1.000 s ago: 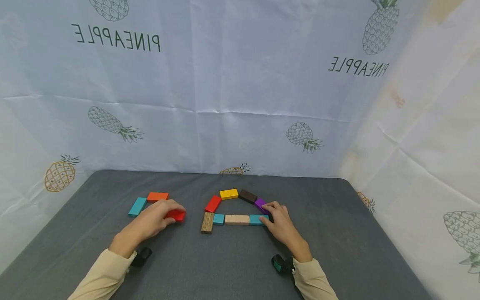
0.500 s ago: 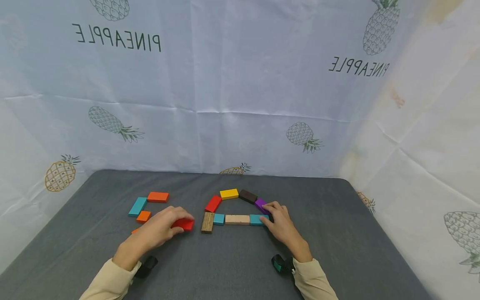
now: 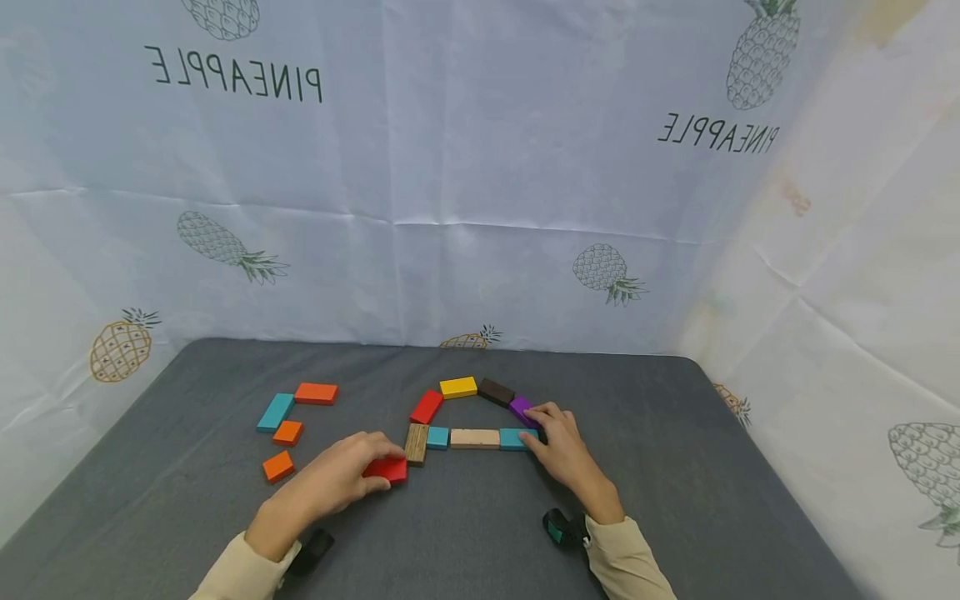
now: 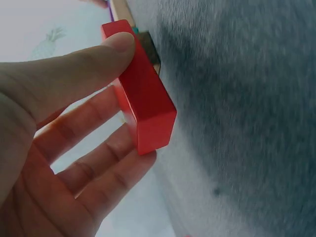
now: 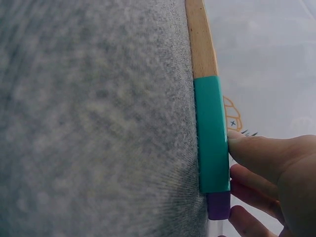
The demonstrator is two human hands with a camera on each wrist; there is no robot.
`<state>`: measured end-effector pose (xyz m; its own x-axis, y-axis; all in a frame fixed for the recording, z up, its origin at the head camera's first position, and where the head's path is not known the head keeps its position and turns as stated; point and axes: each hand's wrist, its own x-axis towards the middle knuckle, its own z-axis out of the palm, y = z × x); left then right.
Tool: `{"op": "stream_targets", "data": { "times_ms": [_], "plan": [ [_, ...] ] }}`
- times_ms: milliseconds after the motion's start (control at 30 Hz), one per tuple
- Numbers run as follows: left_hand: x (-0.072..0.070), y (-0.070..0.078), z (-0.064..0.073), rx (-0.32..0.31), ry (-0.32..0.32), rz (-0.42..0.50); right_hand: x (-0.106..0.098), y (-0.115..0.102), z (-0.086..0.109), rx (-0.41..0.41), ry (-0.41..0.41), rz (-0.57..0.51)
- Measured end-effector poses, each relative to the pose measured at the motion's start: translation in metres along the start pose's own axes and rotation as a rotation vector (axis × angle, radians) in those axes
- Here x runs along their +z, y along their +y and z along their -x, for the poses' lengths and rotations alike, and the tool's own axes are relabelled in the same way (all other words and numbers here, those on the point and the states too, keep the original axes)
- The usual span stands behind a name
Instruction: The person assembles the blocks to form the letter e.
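Note:
In the head view my left hand pinches a red block between thumb and fingers. The left wrist view shows the thumb on one broad face of this red block. Its far end is close to a dark wooden block; whether they touch cannot be told. My right hand rests at the right end of the block outline, its thumb on a teal block and its fingers at a purple block. In the right wrist view the teal block lies in line with a pale wooden block.
The outline also has another red block, a yellow block, a dark brown block and a small teal block. To the left lie a teal block and orange blocks. A pineapple-print cloth hangs behind the grey table.
My left hand has carried the red block right and toward me, to the near end of the dark wooden block. Two small orange blocks have come into sight at left. My right hand stays put.

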<state>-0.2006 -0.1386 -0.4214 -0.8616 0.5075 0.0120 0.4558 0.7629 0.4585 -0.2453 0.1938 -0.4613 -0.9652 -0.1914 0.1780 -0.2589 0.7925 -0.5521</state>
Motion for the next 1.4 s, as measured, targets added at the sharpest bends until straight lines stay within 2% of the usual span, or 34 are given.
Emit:
{"op": "stream_targets", "data": {
  "times_ms": [467,800,933,1133,1267,1400],
  "plan": [
    [0.010,0.012,-0.004,-0.052,-0.052,0.033,-0.001,0.000,-0.001,0.001,-0.005,0.009],
    [0.013,0.012,-0.006,-0.076,-0.081,0.085,-0.001,0.000,0.000,0.004,-0.008,0.025],
    [0.013,0.013,-0.006,-0.109,-0.107,0.112,-0.002,-0.001,0.000,0.008,-0.011,0.025],
    [0.008,0.013,-0.003,-0.155,-0.188,0.135,-0.001,-0.002,-0.001,0.010,-0.006,0.020],
    [0.007,0.011,0.000,-0.141,-0.225,0.165,-0.001,-0.003,0.000,0.011,-0.013,0.020],
    [0.007,0.010,0.002,-0.101,-0.228,0.189,-0.002,-0.003,0.001,0.005,-0.012,0.020]
  ]
}}
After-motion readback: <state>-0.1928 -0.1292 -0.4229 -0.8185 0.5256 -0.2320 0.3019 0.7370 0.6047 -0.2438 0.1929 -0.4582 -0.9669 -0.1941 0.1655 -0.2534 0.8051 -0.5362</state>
